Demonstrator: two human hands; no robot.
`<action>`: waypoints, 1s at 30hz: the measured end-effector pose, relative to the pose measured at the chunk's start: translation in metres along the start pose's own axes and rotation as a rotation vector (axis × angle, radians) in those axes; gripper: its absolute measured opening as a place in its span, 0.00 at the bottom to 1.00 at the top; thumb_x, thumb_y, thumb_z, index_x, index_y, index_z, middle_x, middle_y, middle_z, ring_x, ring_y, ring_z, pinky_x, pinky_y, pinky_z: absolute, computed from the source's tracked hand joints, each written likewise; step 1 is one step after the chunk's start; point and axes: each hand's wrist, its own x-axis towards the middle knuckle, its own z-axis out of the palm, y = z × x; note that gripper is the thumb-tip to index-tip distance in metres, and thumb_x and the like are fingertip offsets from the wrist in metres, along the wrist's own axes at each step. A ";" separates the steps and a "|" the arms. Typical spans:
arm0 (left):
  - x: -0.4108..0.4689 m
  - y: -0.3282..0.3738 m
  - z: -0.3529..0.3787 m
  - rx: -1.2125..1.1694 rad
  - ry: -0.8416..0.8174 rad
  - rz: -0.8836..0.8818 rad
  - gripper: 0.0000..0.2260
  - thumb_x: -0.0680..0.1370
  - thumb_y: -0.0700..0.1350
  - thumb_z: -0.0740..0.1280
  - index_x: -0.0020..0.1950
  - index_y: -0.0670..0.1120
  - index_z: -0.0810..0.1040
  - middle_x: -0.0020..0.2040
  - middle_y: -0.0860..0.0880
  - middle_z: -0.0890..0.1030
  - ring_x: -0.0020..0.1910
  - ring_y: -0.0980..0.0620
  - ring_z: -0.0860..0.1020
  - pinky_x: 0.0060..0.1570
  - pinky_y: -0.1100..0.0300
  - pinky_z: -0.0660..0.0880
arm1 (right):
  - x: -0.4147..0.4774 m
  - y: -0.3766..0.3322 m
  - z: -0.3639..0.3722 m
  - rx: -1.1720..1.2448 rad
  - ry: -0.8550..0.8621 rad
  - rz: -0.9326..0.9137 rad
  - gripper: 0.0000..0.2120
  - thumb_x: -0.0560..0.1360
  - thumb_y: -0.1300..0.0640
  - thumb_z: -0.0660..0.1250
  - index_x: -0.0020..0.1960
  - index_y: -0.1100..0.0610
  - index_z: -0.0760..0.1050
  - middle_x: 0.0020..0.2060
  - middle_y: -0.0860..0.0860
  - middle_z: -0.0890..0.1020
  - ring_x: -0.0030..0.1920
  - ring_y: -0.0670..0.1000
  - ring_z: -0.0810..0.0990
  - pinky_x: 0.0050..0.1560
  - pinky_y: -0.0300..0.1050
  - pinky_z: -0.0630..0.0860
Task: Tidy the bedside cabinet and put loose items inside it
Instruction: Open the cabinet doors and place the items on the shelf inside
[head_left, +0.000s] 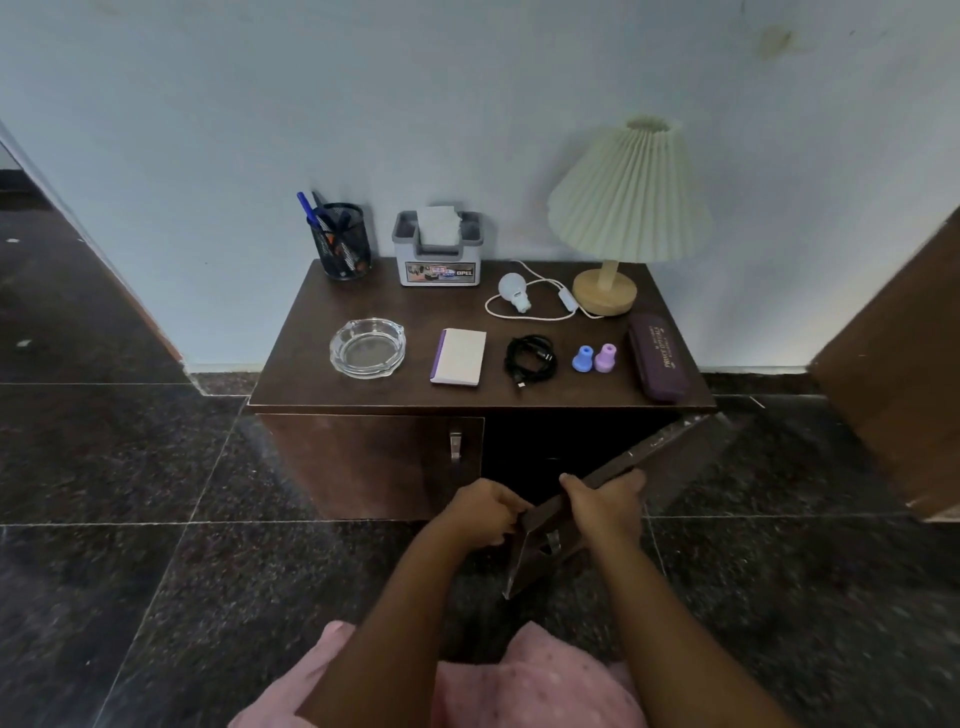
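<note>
Cabinet (363, 467) sits vs. the far wall. On its surface (306, 312), far row, L to R: pen holder (343, 244), tissue box (439, 260), bulb (513, 292) w/ its cord looping round it, lamp (623, 208) at far right corner. Near row, L to R: ashtray (368, 347), notepad (460, 357), coiled cable (530, 358), left cap (583, 358) touching right cap (605, 357), then case (658, 356) along the right edge. Below the surface, left door (374, 462) is flush w/ the front; right door (670, 457) stands out toward me, near the floor. My left hand (485, 512) is on its near corner, my right hand (605, 504) on its top edge, just right of that.
</note>
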 end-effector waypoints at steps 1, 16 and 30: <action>-0.004 0.002 0.004 -0.002 -0.068 -0.003 0.15 0.77 0.30 0.58 0.59 0.39 0.79 0.47 0.44 0.84 0.40 0.57 0.82 0.38 0.66 0.76 | -0.001 -0.002 -0.003 -0.040 0.014 0.014 0.41 0.71 0.54 0.71 0.74 0.59 0.50 0.62 0.62 0.74 0.59 0.62 0.76 0.51 0.48 0.71; -0.018 0.049 0.102 0.292 -0.517 0.164 0.18 0.77 0.32 0.59 0.66 0.42 0.74 0.64 0.42 0.77 0.52 0.52 0.74 0.50 0.62 0.72 | -0.006 0.051 -0.071 -0.447 0.158 -0.035 0.41 0.76 0.60 0.61 0.76 0.44 0.37 0.69 0.57 0.67 0.61 0.60 0.74 0.56 0.55 0.72; -0.003 0.080 0.121 -0.156 -0.448 0.311 0.28 0.78 0.25 0.52 0.76 0.37 0.46 0.75 0.38 0.57 0.76 0.47 0.56 0.56 0.72 0.62 | 0.013 0.066 -0.095 -0.626 0.462 -0.006 0.26 0.81 0.56 0.53 0.76 0.45 0.51 0.72 0.51 0.65 0.70 0.56 0.62 0.68 0.55 0.59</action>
